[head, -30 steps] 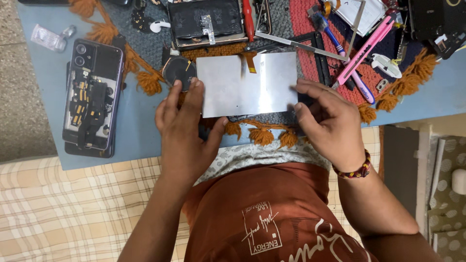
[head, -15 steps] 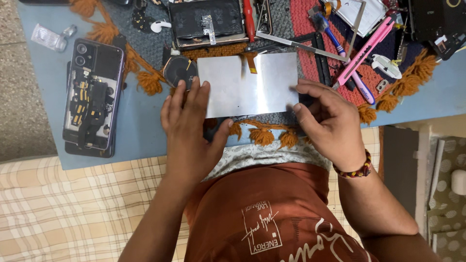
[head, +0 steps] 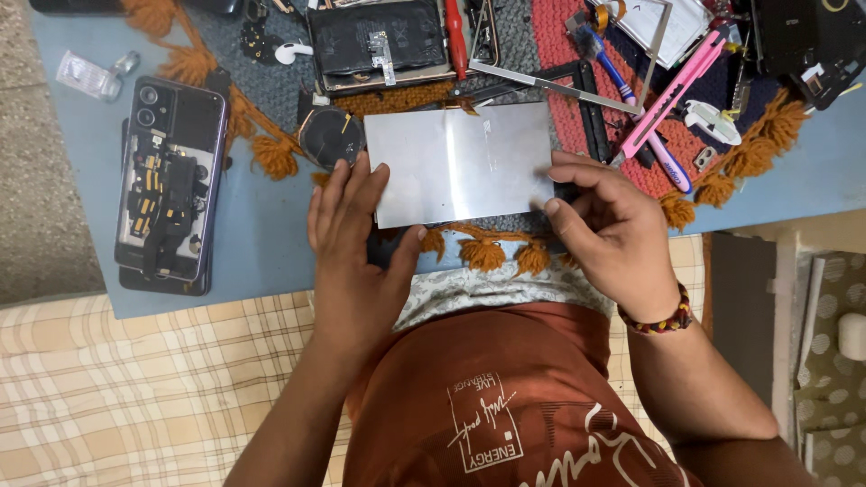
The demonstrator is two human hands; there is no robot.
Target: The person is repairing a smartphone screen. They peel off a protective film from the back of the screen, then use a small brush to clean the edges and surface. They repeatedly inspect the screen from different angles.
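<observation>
Since the earlier frames the left hand (head: 352, 243) has slid a little to the right and farther onto the table, so its fingertips now lie over the left edge of the silvery metal sheet (head: 460, 162); the right hand (head: 613, 230) has barely shifted. The sheet lies flat in the middle of the blue table (head: 262, 243), partly over a grey-and-red mat with orange tassels (head: 487, 252). The left fingers are spread slightly apart and laid flat, the thumb pressing at the sheet's near left corner. The right hand pinches the sheet's right edge — thumb and forefinger closed together on it, as far as the view shows, since the other fingers curl in front.

To the left, well apart from the hands, an opened phone (head: 171, 180) lies with its back removed and its inner parts showing. Just beyond the left fingertips sits a round black coil (head: 331, 137). Farther off lie a black battery assembly (head: 379, 41), a red screwdriver (head: 456, 36) and, to the right, a pink utility knife (head: 672, 90) — all clear of both hands.
</observation>
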